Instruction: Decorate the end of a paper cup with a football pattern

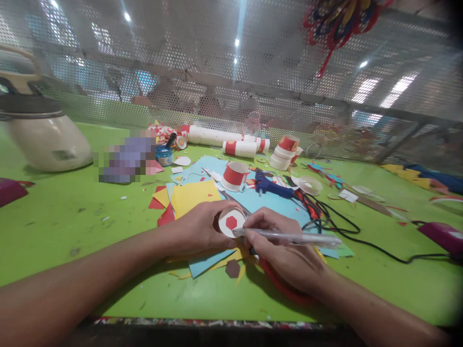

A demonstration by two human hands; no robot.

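Observation:
My left hand (202, 226) is wrapped round a small paper cup (224, 230), its white round end with a red hexagon facing me. Between the thumb and fingers of my right hand (269, 236) is a clear pen (300, 237), its tip touching the white disc beside the hexagon. Sheets of yellow paper (193, 195) and light blue paper (208, 168) lie behind and beneath my hands. Under my right hand an orange-red handle (280, 284) shows in part. A brown paper hexagon (232, 268) lies just in front of the cup.
Beyond my hands stand a red and white cup (235, 176), a blue glue gun (273, 185) with a black cord, a tape roll (310, 185) and stacked paper cups (285, 153). A large kettle (50, 137) is at left. Paper scraps dot the green table (144, 299).

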